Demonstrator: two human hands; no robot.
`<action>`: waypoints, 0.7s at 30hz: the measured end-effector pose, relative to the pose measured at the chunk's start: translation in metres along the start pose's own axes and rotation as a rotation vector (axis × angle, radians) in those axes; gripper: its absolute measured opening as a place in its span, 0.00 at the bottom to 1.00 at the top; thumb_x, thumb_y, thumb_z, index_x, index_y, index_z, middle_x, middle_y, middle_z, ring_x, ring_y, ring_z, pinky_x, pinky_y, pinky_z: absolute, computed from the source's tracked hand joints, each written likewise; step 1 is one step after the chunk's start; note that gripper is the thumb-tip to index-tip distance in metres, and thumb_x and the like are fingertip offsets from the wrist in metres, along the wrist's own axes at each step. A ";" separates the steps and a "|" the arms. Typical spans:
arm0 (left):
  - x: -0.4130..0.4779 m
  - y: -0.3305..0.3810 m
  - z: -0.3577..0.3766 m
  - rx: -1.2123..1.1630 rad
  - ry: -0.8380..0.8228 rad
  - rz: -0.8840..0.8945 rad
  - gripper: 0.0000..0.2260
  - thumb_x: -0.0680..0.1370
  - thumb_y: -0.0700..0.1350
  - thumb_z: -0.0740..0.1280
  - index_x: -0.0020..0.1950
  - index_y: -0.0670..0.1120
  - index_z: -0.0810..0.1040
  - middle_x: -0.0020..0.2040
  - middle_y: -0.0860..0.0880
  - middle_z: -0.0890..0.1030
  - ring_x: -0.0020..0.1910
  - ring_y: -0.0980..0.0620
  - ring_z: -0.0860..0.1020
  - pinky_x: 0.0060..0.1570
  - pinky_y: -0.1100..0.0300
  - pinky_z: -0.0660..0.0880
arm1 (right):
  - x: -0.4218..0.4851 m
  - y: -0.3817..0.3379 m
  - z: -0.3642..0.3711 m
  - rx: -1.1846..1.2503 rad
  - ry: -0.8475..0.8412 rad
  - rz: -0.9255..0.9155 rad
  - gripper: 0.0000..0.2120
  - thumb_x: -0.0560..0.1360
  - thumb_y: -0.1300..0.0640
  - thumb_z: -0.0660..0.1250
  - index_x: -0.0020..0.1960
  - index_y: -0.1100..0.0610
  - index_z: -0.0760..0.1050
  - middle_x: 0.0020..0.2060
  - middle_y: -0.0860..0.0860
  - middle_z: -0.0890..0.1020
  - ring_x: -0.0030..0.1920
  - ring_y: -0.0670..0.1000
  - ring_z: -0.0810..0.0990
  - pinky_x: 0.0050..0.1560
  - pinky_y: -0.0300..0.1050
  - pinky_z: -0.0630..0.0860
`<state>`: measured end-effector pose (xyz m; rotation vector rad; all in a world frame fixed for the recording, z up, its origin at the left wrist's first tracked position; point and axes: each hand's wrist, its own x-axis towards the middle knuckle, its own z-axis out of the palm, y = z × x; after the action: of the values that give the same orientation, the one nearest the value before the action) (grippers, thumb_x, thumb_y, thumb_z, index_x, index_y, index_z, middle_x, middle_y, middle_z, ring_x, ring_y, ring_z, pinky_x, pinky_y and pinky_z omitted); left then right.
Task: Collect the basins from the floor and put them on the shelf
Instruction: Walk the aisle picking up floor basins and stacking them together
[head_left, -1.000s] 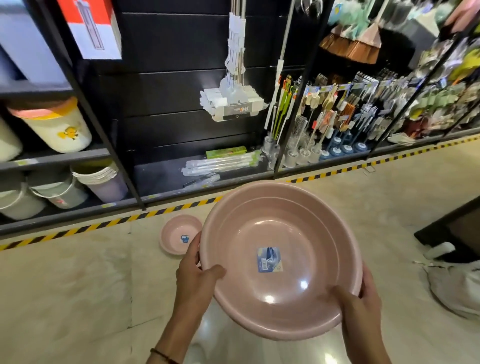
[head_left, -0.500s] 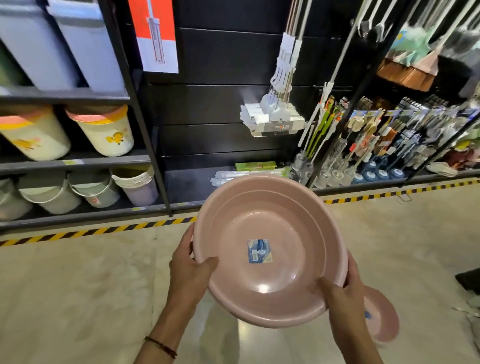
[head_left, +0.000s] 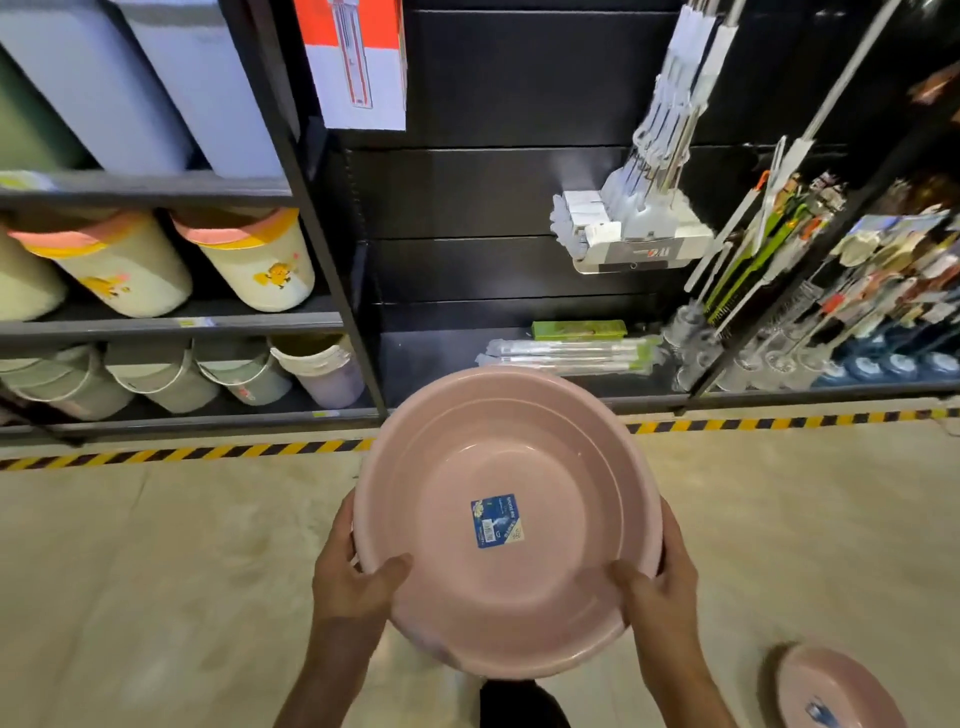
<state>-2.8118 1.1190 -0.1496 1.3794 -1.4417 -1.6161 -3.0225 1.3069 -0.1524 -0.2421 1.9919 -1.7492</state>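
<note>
I hold a large pink basin (head_left: 561, 447) with a blue sticker inside, tilted toward me in front of the black shelf (head_left: 519, 400). A second rim shows under it, so it looks like nested basins. My left hand (head_left: 353, 577) grips its left rim, thumb inside. On the right rim sits my right hand (head_left: 660, 582), thumb inside too. A smaller pink basin (head_left: 836, 691) lies on the floor at the bottom right.
Buckets (head_left: 254, 260) fill the left shelves. Packaged rods (head_left: 566, 353) lie on the bottom shelf ahead. Mops (head_left: 639, 228) and brushes (head_left: 883, 291) hang at the right. Yellow-black tape (head_left: 208, 452) marks the floor along the shelving.
The view has swung left and closer to the shelves. The basin in both hands came with me. The small floor basin went from left of me to my lower right.
</note>
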 end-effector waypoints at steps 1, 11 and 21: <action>0.011 0.002 0.005 0.024 0.018 -0.006 0.37 0.64 0.38 0.77 0.71 0.61 0.77 0.57 0.57 0.87 0.54 0.58 0.84 0.43 0.61 0.83 | 0.016 0.002 0.006 0.005 -0.019 0.010 0.41 0.63 0.63 0.68 0.73 0.38 0.76 0.62 0.41 0.85 0.61 0.46 0.84 0.56 0.55 0.84; 0.101 0.007 0.051 0.146 0.123 -0.039 0.40 0.55 0.55 0.74 0.68 0.58 0.73 0.62 0.50 0.82 0.60 0.43 0.82 0.53 0.43 0.80 | 0.135 0.016 0.049 0.007 -0.106 0.131 0.50 0.64 0.59 0.77 0.79 0.30 0.64 0.71 0.31 0.76 0.70 0.42 0.78 0.62 0.50 0.83; 0.202 -0.029 0.065 0.209 0.038 -0.140 0.51 0.65 0.37 0.80 0.85 0.51 0.62 0.74 0.45 0.76 0.67 0.44 0.76 0.64 0.45 0.75 | 0.194 0.064 0.096 -0.052 -0.002 0.199 0.51 0.67 0.72 0.81 0.81 0.40 0.68 0.69 0.33 0.79 0.69 0.45 0.79 0.64 0.52 0.82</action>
<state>-2.9285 0.9683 -0.2482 1.6523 -1.5579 -1.5488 -3.1364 1.1493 -0.2660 -0.0604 1.9880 -1.5739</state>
